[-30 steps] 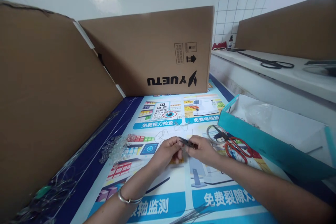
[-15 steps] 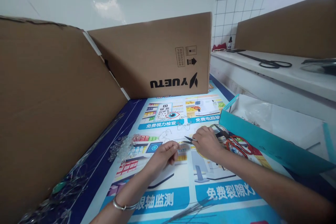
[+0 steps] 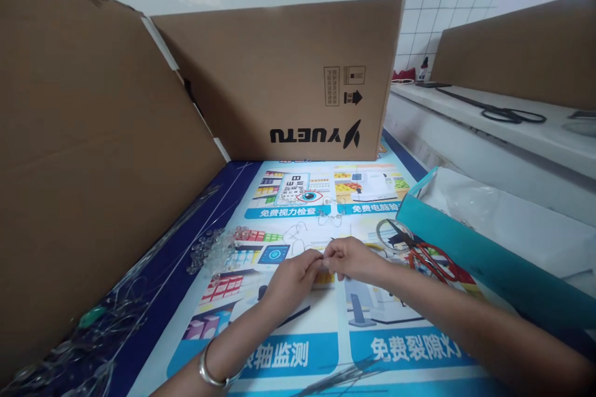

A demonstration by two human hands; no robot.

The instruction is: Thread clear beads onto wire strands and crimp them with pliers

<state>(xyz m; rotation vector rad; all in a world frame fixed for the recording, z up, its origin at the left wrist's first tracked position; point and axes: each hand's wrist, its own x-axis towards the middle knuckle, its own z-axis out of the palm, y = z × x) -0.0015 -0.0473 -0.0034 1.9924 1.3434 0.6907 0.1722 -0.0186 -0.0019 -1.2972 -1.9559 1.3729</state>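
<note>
Bare hands (image 3: 321, 263) meeting at fingertips, forearms angled inward

I pinch 1 tiny, pale piece (image 3: 325, 263) between the fingertips of my left hand (image 3: 295, 274) and right hand (image 3: 352, 258), over the printed surface (image 3: 321, 316); mostly covered, its shape and tilt are unclear.

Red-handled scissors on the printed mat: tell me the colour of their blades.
The scissors' blades look dark grey to black, best seen in the head view.
</note>
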